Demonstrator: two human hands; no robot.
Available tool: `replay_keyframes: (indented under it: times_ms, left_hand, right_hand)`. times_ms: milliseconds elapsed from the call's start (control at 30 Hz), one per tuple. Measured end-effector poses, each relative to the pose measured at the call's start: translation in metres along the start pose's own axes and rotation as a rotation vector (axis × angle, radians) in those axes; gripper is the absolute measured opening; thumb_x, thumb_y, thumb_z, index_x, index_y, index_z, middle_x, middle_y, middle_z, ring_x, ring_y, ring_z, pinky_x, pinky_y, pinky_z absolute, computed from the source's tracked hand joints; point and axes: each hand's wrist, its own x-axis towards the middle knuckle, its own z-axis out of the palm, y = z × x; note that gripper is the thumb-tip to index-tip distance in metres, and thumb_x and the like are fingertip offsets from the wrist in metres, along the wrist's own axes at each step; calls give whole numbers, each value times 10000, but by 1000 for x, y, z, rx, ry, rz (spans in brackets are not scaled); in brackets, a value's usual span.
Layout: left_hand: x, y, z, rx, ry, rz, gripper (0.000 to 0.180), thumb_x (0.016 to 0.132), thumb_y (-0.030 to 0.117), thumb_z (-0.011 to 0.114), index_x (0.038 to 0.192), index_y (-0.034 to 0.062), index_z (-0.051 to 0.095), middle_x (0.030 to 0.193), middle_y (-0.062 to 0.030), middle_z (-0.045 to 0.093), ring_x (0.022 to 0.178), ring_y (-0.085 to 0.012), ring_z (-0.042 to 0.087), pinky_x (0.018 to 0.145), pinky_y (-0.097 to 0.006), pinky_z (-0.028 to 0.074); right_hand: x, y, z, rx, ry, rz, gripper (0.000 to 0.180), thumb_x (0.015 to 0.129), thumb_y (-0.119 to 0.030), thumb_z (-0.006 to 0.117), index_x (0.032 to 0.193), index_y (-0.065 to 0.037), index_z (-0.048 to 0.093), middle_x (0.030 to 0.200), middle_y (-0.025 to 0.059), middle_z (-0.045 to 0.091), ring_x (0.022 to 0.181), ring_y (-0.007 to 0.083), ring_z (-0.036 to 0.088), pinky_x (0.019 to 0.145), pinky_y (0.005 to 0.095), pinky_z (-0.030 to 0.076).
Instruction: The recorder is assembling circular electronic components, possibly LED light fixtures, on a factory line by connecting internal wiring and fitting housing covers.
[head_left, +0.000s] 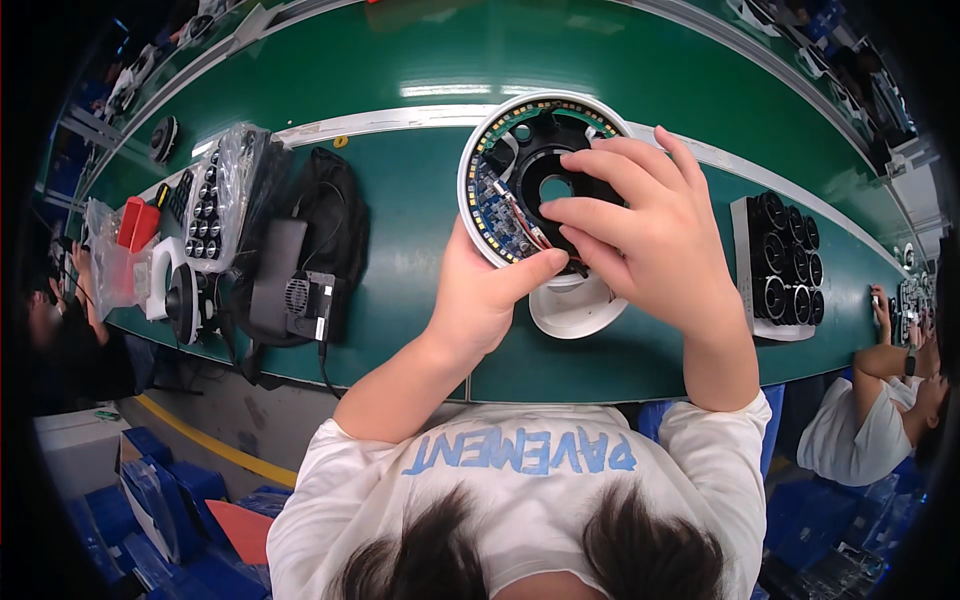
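Note:
A round white housing (466,165) is held up over the green bench, its open side facing me. Inside are a ring of small yellowish LEDs, a blue circuit board (500,222) with thin wires, and a black ring-shaped part (538,178) around a central hole. My left hand (478,292) grips the lower left rim, thumb over the edge. My right hand (660,235) reaches in from the right with curled fingers, thumb and index close together at the black part; whatever they pinch is hidden. Below the housing shows a white rounded part (575,312).
Several black round parts stand in a white tray (748,290) at right. At left lie a black bag (338,215), a black device with a cable (278,285), a plastic-wrapped tray of round parts (212,205) and a red bin (137,224). Co-workers sit at both sides.

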Motion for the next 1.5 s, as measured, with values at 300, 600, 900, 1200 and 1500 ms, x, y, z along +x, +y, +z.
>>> replay_keyframes:
  times_ms: [300,600,900,1200,1500]
  left_hand:
    - [-3,-3,3,66,-10,16,548,713,-53,669,1186,14,400,1076,-86,543,970,-153,565,830,-287,485]
    - [-5,1,-1,63,88,92,515,718,-71,662,1166,6,420,1045,-86,560,931,-146,582,820,-285,480]
    - [-13,1,4,126,85,96,519,704,-76,670,1149,-5,410,1014,-93,564,902,-144,588,796,-281,490]
    - [-22,-11,15,139,38,172,506,703,-50,686,1139,-21,430,1024,-96,573,905,-138,581,795,-269,480]
    - [-21,-33,11,83,53,-148,515,708,-54,675,1136,30,401,945,-49,535,827,-115,556,744,-260,473]
  right_hand:
    - [-9,-4,4,-222,4,49,180,653,-145,681,824,-202,679,1050,-20,594,1048,194,532,989,516,287]
    - [-68,-2,-24,539,-177,342,111,733,-114,613,831,-67,635,826,82,626,779,257,586,691,338,448]
    - [-112,-57,65,2235,146,947,348,930,-247,388,1151,4,482,1002,72,554,823,167,506,766,281,422]
    - [-96,-51,70,2405,817,1035,222,915,-201,408,1041,-58,522,960,24,553,765,116,471,706,283,410]
    - [-109,-37,61,1238,1162,783,421,875,-101,475,1278,-52,367,1207,77,483,1030,204,506,829,329,436]
